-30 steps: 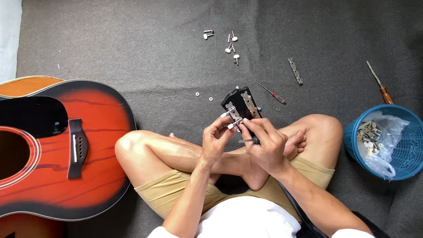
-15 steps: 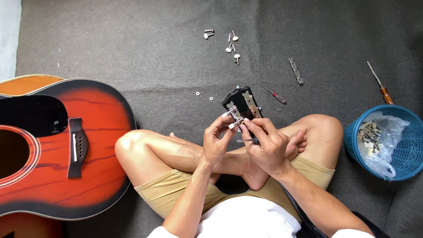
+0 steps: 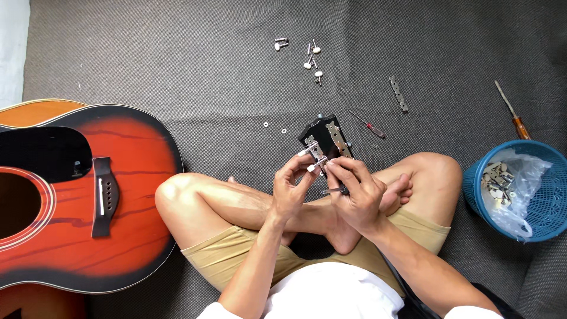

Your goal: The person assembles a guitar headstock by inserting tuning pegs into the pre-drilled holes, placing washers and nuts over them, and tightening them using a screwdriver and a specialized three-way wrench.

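Where guitar (image 3: 77, 201) lies, grey carpet (image 3: 177, 59).

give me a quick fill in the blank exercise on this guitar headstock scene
1. Both hands, left hand and right hand, work at the black guitar ____.
2. The red sunburst guitar body lies on the person's ____ side.
3. The blue basket holds a clear plastic ____ of metal parts.
4. The screwdriver next to the basket has an ____ handle.

Missing words: headstock; left; bag; orange
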